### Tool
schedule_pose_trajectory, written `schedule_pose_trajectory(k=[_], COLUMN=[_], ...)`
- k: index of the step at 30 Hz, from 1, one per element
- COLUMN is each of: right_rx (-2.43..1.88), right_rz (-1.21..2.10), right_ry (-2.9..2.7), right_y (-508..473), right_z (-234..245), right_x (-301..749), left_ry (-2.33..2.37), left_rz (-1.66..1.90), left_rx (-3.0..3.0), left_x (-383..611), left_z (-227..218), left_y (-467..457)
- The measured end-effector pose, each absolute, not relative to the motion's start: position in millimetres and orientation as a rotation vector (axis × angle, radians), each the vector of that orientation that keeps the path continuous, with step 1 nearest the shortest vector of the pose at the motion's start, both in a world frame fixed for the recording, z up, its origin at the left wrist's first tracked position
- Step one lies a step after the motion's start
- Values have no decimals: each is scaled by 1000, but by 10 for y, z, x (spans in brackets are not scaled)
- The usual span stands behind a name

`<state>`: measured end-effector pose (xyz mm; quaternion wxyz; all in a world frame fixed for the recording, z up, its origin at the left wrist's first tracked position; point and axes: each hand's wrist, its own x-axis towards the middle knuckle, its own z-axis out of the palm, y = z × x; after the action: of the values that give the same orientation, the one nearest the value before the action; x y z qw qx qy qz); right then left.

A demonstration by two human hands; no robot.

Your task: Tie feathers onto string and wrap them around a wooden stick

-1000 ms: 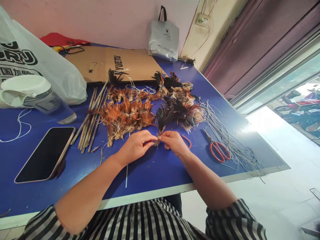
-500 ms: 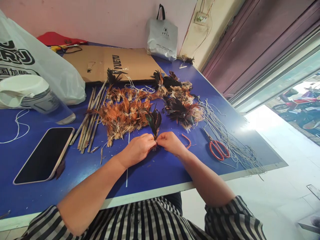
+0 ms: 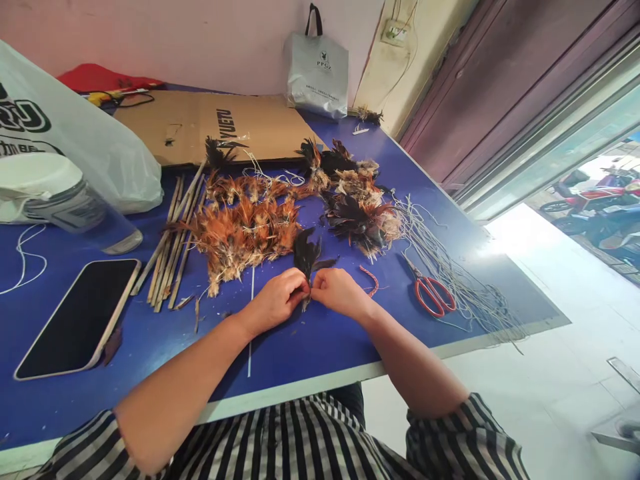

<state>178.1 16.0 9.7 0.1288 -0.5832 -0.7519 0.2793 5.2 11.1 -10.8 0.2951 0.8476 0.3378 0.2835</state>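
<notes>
My left hand [image 3: 281, 293] is closed in a pinch around the base of a small bunch of dark feathers [image 3: 306, 251]. Right against it, my right hand [image 3: 341, 292] is pinched shut at the same base, where one dark feather [image 3: 325, 264] sticks out to the right. The pale quill ends poke out below the fingers; the exact grip between the fingertips is hidden. Beyond my hands lie rows of orange-brown feather bunches [image 3: 245, 230]. A pile of black and tan feather bunches [image 3: 357, 217] is on their right.
Red-handled scissors [image 3: 434, 295] lie beside loose grey strings [image 3: 450, 267]. A red braided cord [image 3: 370, 280] is near my right wrist. On the left are thin sticks [image 3: 173, 247], a phone [image 3: 80, 317], a clear jug [image 3: 100, 220] and a white plastic bag [image 3: 115, 153]. Flattened cardboard [image 3: 190, 127] lies behind.
The feathers between my fingers have spread, and one now points off to the right. My hands stay together in nearly the same place; the view has shifted slightly.
</notes>
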Motion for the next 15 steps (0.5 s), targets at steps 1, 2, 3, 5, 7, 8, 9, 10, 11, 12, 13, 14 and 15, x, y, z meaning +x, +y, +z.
schedule_pose_trajectory(k=[1, 2, 3, 5, 7, 8, 9, 10, 11, 12, 13, 14, 15], right_rx=[-1698, -1690, -1670, -1601, -1540, -1525, -1523, -1531, -1545, -1557, -1565, -1568, -1564], right_rz=[795, 795, 815, 890, 949, 958, 949, 926, 899, 873, 851, 834, 825], right_ry=[-2204, -2225, -2251, -2314, -2363, -2380, -2393, -2405, -2419, -2436, -2450, -2461, -2467], right_y=[155, 150, 146, 136, 126, 120, 113, 105, 96, 87, 76, 66, 56], right_z=[101, 109, 123, 166, 218, 242, 262, 278, 289, 295, 297, 296, 293], right_x=[1788, 1798, 1812, 1850, 1896, 1920, 1942, 1959, 1972, 1979, 1981, 1979, 1974], left_ry=[894, 891, 895, 915, 944, 958, 972, 986, 998, 1012, 1025, 1036, 1044], left_rz=[733, 709, 685, 653, 641, 637, 634, 631, 626, 624, 623, 620, 615], left_rx=[2265, 2273, 2281, 2290, 2287, 2280, 2263, 2235, 2199, 2161, 2129, 2108, 2101], left_x=[54, 57, 60, 66, 72, 75, 78, 81, 84, 86, 89, 91, 94], left_z=[-110, -113, -116, -122, -122, -118, -111, -103, -93, -82, -72, -62, -53], left_y=[111, 109, 108, 104, 101, 99, 95, 90, 83, 74, 64, 52, 40])
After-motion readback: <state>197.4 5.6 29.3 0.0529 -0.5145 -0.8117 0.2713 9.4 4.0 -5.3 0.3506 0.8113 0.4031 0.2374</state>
